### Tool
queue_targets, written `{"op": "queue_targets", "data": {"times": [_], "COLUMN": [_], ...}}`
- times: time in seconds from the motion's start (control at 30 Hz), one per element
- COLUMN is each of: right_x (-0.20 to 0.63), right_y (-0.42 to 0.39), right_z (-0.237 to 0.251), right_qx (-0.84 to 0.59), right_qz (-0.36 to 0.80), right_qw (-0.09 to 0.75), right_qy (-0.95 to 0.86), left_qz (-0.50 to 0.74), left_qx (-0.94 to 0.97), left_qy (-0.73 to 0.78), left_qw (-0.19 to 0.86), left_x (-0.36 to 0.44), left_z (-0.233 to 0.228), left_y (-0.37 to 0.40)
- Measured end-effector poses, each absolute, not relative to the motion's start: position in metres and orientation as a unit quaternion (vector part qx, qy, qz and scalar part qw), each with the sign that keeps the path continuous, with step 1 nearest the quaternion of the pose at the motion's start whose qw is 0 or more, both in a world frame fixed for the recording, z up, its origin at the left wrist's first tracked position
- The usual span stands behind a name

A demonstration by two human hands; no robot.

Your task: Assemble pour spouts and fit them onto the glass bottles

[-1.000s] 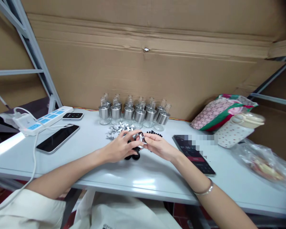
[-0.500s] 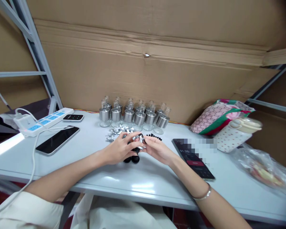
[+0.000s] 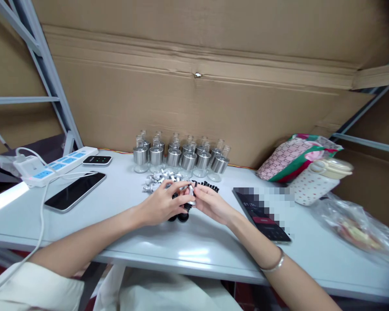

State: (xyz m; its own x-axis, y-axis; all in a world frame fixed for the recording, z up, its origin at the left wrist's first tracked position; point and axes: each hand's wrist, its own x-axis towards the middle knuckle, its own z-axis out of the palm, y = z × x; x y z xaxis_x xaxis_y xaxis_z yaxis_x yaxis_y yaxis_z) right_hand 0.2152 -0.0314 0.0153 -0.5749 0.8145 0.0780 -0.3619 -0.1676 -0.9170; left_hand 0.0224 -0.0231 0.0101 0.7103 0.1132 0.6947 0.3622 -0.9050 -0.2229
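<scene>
Close to the near edge of the white worktop, both hands meet over the middle. The left hand curls its fingers round a small silver cap, and the right hand pinches the same piece from the other side, so both are closed on it, likely to steady it while something is fitted; the join itself is too small to make out. It looks metallic, short and round. Just under the hands lie a few black round pieces. Beyond them sits a loose heap of silver caps and a row of black parts, within easy reach. Farther back, glass bottles with silver collars stand in rows against the cardboard wall.
</scene>
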Motion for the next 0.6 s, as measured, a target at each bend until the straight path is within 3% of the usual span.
{"op": "queue_targets", "data": {"times": [0.27, 0.6], "right_x": [0.214, 0.217], "right_y": [-0.037, -0.034], "right_z": [0.023, 0.026], "right_qx": [-0.172, -0.161], "right_qz": [0.807, 0.787], "right_qw": [0.357, 0.362], "right_qy": [-0.439, -0.473], "left_qz": [-0.388, -0.379], "left_qx": [-0.895, -0.904], "left_qy": [-0.114, -0.132], "left_qw": [0.190, 0.148], "left_x": [0.022, 0.020], "left_z": [0.009, 0.003], "left_y": [-0.023, -0.017]}}
